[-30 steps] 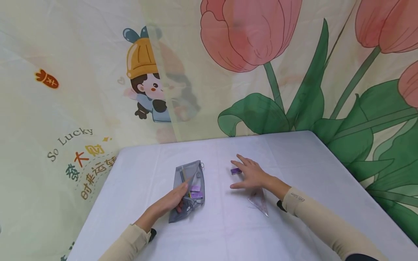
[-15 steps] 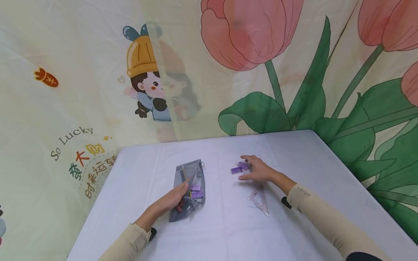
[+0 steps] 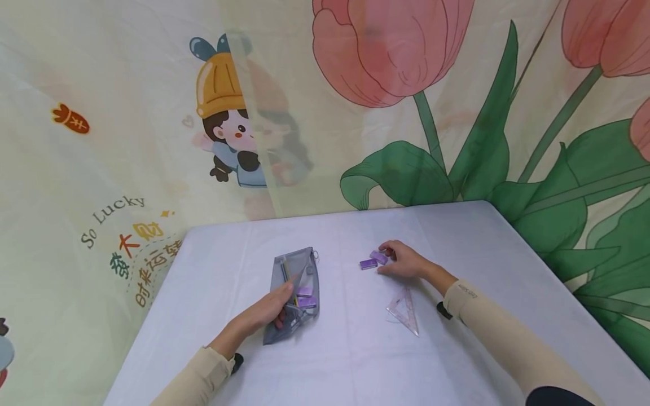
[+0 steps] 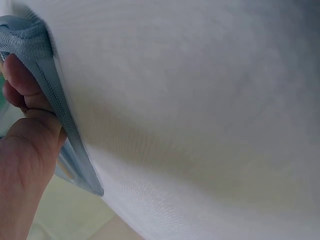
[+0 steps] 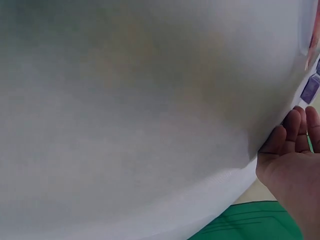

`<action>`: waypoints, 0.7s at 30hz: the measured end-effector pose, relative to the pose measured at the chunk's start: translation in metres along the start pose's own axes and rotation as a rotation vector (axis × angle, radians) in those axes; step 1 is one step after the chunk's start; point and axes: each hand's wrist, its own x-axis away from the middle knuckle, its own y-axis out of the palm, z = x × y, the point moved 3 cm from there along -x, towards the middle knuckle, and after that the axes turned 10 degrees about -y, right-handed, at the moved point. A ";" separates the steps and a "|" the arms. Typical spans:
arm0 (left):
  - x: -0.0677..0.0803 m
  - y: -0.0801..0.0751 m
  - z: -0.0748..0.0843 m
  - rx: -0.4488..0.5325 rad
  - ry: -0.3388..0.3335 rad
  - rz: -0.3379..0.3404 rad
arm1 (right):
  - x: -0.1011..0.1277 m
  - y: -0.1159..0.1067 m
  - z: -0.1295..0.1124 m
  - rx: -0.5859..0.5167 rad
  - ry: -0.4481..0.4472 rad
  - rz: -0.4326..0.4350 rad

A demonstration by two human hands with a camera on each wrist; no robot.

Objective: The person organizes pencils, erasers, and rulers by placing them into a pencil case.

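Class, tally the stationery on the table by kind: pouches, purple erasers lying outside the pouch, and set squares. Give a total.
Pouch: 1, held by the left hand.
Purple erasers outside it: 2, by the right hand.
Set square: 1.
Total: 4.

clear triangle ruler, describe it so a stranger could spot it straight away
On the white table, look just towards the person from the right hand. The clear triangle ruler lies flat there, untouched; unlike the small purple blocks by the fingers, it is see-through and three-cornered.
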 end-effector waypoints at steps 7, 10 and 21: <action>0.000 0.000 0.000 0.011 -0.002 0.000 | -0.004 0.001 0.005 0.013 0.014 0.016; 0.000 0.000 0.000 0.018 -0.004 0.003 | -0.005 0.001 0.006 0.012 0.006 0.024; 0.000 -0.003 0.000 0.017 0.003 -0.010 | -0.007 0.000 0.003 -0.012 0.041 0.017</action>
